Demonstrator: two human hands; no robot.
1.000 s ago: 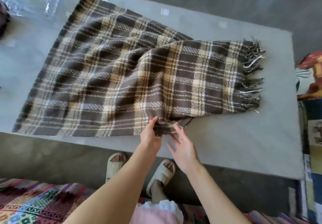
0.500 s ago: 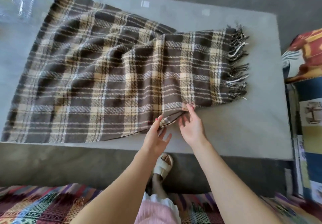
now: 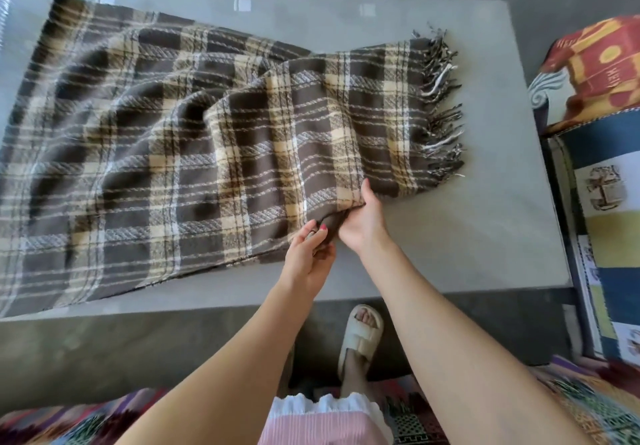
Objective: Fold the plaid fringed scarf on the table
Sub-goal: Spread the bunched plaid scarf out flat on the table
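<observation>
Scarf – coarse woven wool, matt; table – smooth, glossy.

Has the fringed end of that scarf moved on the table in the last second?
Cannot tell: the fringe keeps about the same gap from the table's right edge; the head camera itself shifted.

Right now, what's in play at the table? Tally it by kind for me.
Plaid fringed scarf: 1, part folded, fringe at the right end
Hands gripping its near edge: 2, left hand and right hand
Table: 1
Total: 4
</observation>
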